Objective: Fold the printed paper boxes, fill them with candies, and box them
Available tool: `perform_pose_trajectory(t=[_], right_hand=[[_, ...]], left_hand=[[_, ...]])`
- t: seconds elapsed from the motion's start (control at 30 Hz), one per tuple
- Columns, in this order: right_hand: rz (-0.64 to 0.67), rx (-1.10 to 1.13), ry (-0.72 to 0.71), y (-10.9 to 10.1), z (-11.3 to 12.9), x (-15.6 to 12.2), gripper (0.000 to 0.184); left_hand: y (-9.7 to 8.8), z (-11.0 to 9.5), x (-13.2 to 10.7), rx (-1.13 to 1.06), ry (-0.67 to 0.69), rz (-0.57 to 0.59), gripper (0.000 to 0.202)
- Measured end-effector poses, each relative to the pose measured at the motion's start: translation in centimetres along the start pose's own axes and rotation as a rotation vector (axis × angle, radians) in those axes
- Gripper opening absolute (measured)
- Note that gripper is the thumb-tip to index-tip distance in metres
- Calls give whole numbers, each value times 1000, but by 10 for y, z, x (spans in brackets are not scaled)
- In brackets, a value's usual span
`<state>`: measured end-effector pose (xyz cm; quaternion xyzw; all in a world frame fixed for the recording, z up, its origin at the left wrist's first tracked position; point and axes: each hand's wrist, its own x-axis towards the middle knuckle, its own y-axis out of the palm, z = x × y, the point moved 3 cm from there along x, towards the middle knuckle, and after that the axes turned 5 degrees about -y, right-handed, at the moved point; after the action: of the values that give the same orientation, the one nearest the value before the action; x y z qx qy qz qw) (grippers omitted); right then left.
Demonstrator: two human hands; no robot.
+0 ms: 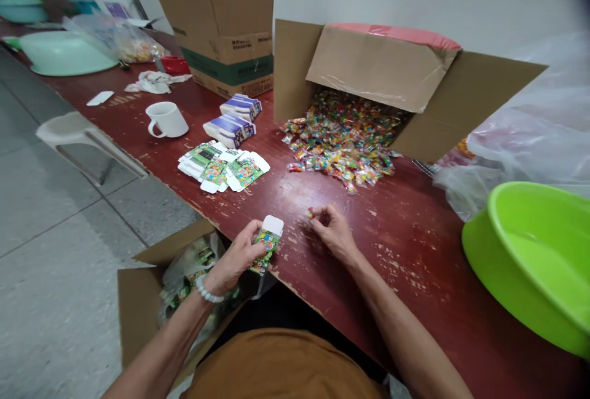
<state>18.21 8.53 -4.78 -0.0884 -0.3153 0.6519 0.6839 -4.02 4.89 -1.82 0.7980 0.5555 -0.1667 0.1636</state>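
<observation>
My left hand (239,250) is closed around a small green printed box (267,246), its white top flap standing up. Between the thumb and fingers of my right hand (332,232) is a small wrapped candy (310,212), pinched just above the red table. Beyond my right hand, a heap of wrapped candies (354,134) spills from a cardboard box lying on its side (378,67). Flattened green cartons (224,166) lie on the table past my left hand. Beside them sit two bundles of purple and white cartons (230,130).
A white mug (166,120) stands left of the cartons, before a tall cardboard box (225,36). On the right is a green basin (520,264) near clear plastic bags (544,122). Below the table edge, an open carton (138,300) contains bagged green boxes. A white stool (87,134) stands left.
</observation>
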Motion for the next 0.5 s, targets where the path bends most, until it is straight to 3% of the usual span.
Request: perform_pose_trajectory(t=[0.1,0.17,0.3,0.5], right_hand=[[116,327,22,2,22,-8,17],[195,409,-81,0,40,-10,11],[269,220,-357,-10,63,-10,16],[348,59,-448,-14,66,-10,23]], left_hand=[[5,-5,0,184,73,4,26],[9,-9,-1,336,123,6,24],[16,-13,-5,495,150,45,22],[18,-10,-4,466,213,70,21]])
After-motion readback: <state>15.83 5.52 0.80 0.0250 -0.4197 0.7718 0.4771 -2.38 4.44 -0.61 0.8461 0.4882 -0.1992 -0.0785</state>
